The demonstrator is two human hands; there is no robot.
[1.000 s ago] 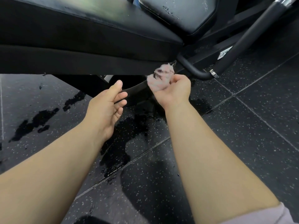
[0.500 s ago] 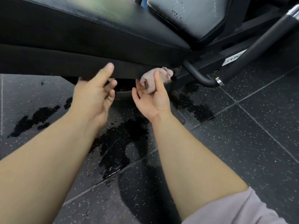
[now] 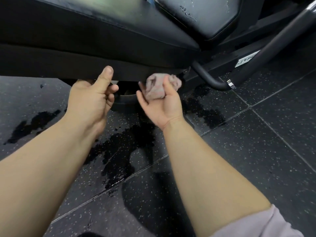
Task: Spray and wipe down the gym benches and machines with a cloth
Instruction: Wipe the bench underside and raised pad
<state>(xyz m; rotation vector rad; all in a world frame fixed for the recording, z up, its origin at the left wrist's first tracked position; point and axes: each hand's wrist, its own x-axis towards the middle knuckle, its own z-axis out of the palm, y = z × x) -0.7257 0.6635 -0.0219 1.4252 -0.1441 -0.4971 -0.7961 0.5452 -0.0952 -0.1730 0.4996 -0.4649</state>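
- Bench (image 3: 102, 40), spanning the far side: a heavy, fixed black pad with slick vinyl, so it is likely wiped in place rather than lifted.
- Left hand (image 3: 92, 100): the thumb rests on the bench's lower edge and the fingers curl beneath. Whether they grip it cannot be told.
- Right hand (image 3: 162, 108): palm up, clutching the cloth.
- Cloth (image 3: 158, 88): a small pink wad touching the bench's underside edge. It looks soft, light and probably damp, and is best held bunched in the palm.

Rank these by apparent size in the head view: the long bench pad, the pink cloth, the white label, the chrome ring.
1. long bench pad
2. pink cloth
3. white label
4. chrome ring
The label lies farther off than the cloth; true sizes stay unsure.
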